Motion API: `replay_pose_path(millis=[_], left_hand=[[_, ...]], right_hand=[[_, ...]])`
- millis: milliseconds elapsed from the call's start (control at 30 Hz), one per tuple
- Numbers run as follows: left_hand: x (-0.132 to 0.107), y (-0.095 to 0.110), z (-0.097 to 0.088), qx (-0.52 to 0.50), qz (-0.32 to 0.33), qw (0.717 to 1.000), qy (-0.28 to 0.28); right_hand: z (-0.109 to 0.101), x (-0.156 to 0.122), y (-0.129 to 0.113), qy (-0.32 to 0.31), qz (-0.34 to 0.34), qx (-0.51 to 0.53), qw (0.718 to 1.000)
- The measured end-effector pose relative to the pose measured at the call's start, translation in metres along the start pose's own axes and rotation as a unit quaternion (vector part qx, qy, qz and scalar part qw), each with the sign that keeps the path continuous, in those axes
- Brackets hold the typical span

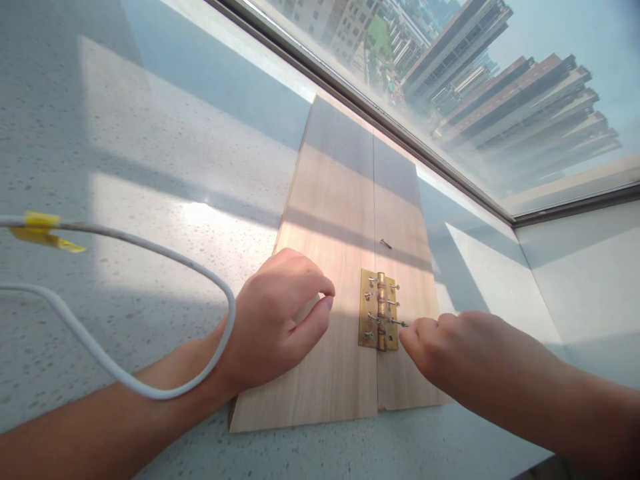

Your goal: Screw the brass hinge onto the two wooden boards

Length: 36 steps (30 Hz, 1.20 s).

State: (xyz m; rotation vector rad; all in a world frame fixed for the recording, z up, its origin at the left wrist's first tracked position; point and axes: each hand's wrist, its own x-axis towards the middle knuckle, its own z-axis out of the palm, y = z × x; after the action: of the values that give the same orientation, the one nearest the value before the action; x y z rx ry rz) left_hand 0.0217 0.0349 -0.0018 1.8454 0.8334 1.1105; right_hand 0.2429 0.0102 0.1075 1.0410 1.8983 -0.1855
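A brass hinge (370, 323) lies opened out across the seam between two pale wooden boards, the left board (330, 213) and the narrower right board (400, 200). Several small screws stand up in the holes of both leaves. My right hand (450, 347) is closed in a pinch at the hinge's right edge, fingertips on a screw (399, 323) at the right leaf. My left hand (285, 320) hovers over the left board, left of the hinge. Its thumb and forefinger tips meet; anything between them is too small to make out.
One loose screw (385, 244) lies on the right board above the hinge. A white cable (200, 267) with a yellow tag (43, 230) loops across my left forearm. The boards rest on a speckled counter (165, 120) beside a window frame (370, 110).
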Motion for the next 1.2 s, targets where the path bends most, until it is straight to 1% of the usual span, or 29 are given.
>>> replay_pose_path(millis=[33,67,100,133,200,233,267,300,333,400,433,533,567,600,667,733,800,833,867,900,933,967,1000,1033,1067,1100,1133,1167,1200], left_hand=[[0.0,0.0,0.0,0.001,0.0,1.0,-0.002],[0.0,0.0,0.0,0.001,0.001,1.0,-0.003],[0.0,0.0,-0.001,0.001,0.002,1.0,-0.003],[0.0,0.0,-0.001,0.0,0.002,1.0,-0.001],[-0.001,0.0,-0.002,0.0,-0.001,1.0,0.002],[-0.001,0.0,-0.002,-0.001,-0.003,1.0,0.003],[0.0,0.0,-0.002,-0.003,-0.006,1.0,0.003],[0.0,0.0,-0.002,-0.004,-0.008,1.0,0.001],[0.0,0.0,-0.002,-0.006,-0.009,1.0,0.001],[0.0,0.001,-0.002,-0.009,-0.008,1.0,0.0],[0.001,0.001,-0.002,-0.008,-0.008,1.0,-0.001],[0.001,0.001,-0.002,-0.008,-0.011,1.0,-0.006],[0.001,0.001,-0.002,-0.008,-0.012,1.0,-0.008],[0.0,0.001,-0.002,-0.009,-0.014,1.0,-0.009],[0.0,0.001,-0.002,-0.009,-0.013,1.0,-0.009],[-0.001,0.001,-0.003,-0.01,-0.013,1.0,-0.007],[-0.001,0.001,-0.003,-0.008,-0.012,1.0,-0.004],[0.0,0.001,-0.002,-0.007,-0.012,1.0,-0.004],[0.0,0.0,-0.002,-0.007,-0.012,1.0,-0.005],[0.0,0.0,-0.002,-0.007,-0.012,1.0,-0.006],[0.001,0.0,-0.002,-0.009,-0.011,1.0,-0.007],[0.0,0.0,-0.002,-0.01,-0.01,1.0,-0.007],[0.0,0.0,-0.002,-0.008,-0.009,1.0,-0.005],[0.0,0.0,-0.003,-0.005,-0.011,1.0,-0.005],[-0.001,0.001,-0.003,-0.003,-0.013,1.0,-0.006],[-0.001,0.001,-0.004,-0.001,-0.014,1.0,-0.007],[-0.001,0.001,-0.004,-0.002,-0.017,1.0,-0.01],[-0.002,0.002,-0.004,-0.005,-0.018,1.0,-0.012],[-0.001,0.002,-0.004,-0.008,-0.018,1.0,-0.013]], right_hand=[[0.0,0.0,-0.002,0.003,0.003,0.005,1.0],[-0.001,0.001,-0.001,-0.004,0.035,0.032,0.999],[-0.004,0.004,0.0,-0.015,0.085,0.074,0.994],[-0.008,0.007,0.003,-0.026,0.143,0.139,0.98],[-0.016,0.014,0.011,-0.087,0.249,0.286,0.921],[-0.019,0.016,0.015,-0.117,0.274,0.339,0.892],[-0.021,0.017,0.018,-0.131,0.275,0.361,0.881],[-0.021,0.017,0.02,-0.126,0.257,0.347,0.893],[-0.02,0.015,0.022,-0.107,0.227,0.301,0.92],[-0.015,0.008,0.02,-0.061,0.153,0.154,0.974],[-0.011,0.003,0.019,-0.042,0.117,0.081,0.989],[-0.001,-0.008,0.01,0.012,0.003,-0.056,0.998],[0.0,-0.009,0.008,0.027,-0.025,-0.072,0.997],[-0.001,-0.008,0.007,0.027,-0.034,-0.074,0.996],[-0.005,-0.002,0.008,-0.013,0.006,-0.038,0.999],[-0.011,0.007,0.013,-0.055,0.1,0.046,0.992],[-0.012,0.012,0.018,-0.071,0.185,0.16,0.967],[-0.011,0.012,0.019,-0.071,0.209,0.199,0.955],[-0.008,0.01,0.019,-0.063,0.214,0.217,0.95],[-0.005,0.007,0.017,-0.046,0.193,0.199,0.96],[-0.001,0.003,0.015,-0.019,0.148,0.145,0.978],[0.003,-0.002,0.012,0.011,0.073,0.092,0.993],[0.005,-0.005,0.009,0.029,-0.004,0.045,0.999],[0.006,-0.007,0.006,0.037,-0.039,0.011,0.999],[0.006,-0.007,0.005,0.029,-0.052,0.003,0.998],[0.004,-0.005,0.006,0.01,-0.025,0.012,1.0],[0.002,-0.001,0.008,-0.013,0.028,0.045,0.998],[-0.001,0.003,0.01,-0.039,0.089,0.101,0.99],[-0.002,0.007,0.013,-0.06,0.153,0.167,0.972]])
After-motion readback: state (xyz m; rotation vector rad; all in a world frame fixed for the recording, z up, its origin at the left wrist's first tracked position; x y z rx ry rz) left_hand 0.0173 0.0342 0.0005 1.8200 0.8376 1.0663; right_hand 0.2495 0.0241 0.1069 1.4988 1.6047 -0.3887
